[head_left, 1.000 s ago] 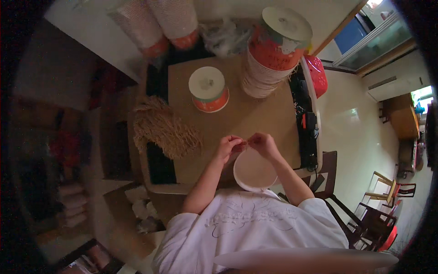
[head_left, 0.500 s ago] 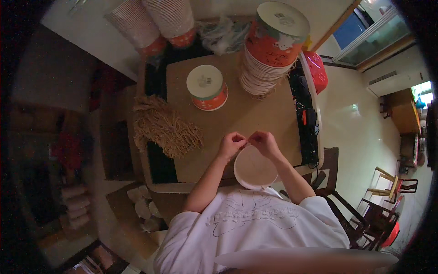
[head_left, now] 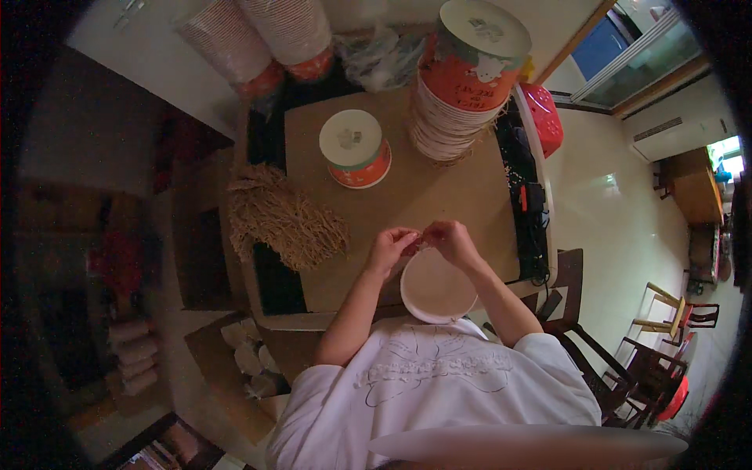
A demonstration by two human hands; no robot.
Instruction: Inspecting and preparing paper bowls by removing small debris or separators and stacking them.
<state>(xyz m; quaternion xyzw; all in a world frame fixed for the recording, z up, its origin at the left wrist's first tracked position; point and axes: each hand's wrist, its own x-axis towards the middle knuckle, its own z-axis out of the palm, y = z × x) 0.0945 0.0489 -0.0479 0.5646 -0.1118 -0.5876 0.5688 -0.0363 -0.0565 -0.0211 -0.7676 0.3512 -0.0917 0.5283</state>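
On our brown table (head_left: pixel 439 196), our left hand (head_left: pixel 389 249) and right hand (head_left: pixel 448 237) are pinching something tiny above the white bowl (head_left: pixel 437 288); next we are needing gentle fingers.

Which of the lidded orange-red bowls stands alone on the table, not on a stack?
The smaller-looking lidded bowl at the table's middle, beyond the left hand. It sits directly on the tabletop; the other lidded bowl tops the tall bowl stack to its right.

Lidded orange-red paper tub (head_left: pixel 356 149) mid-table, taller stacked lidded tub (head_left: pixel 470 63) behind, clear plastic bag (head_left: pixel 380 55) beyond
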